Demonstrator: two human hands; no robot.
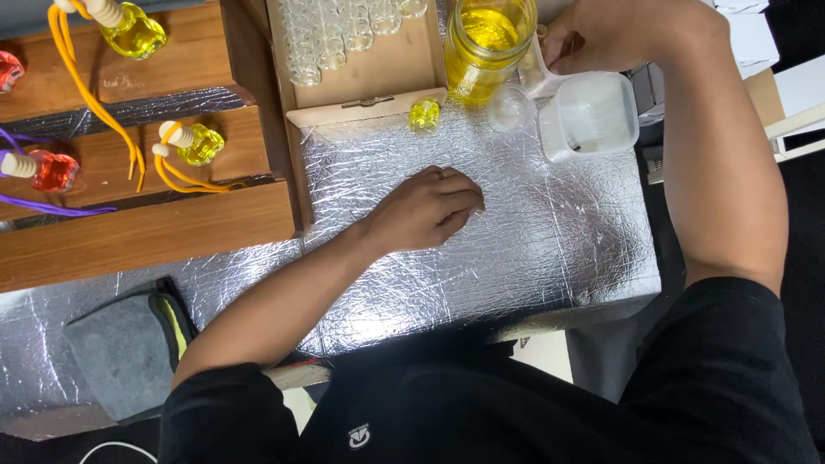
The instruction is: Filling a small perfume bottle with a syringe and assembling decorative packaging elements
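The left hand (427,209) is rested loosely curled on the foil-covered desk (550,241); a white jug (587,114) seems gripped by the right hand (601,34), best kept level beside the yellow jar (486,45).

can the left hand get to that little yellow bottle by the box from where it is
Probably yes: the left hand rests on the foil-covered table, and only bare foil lies between it and the small yellow bottle.

Worktop (533,249) wrapped in crinkled silver foil, bright overhead glare on it. Stepped wooden rack (146,232) on the left. Grey pad (120,352) at the near-left edge. Dark floor (808,223) to the right.
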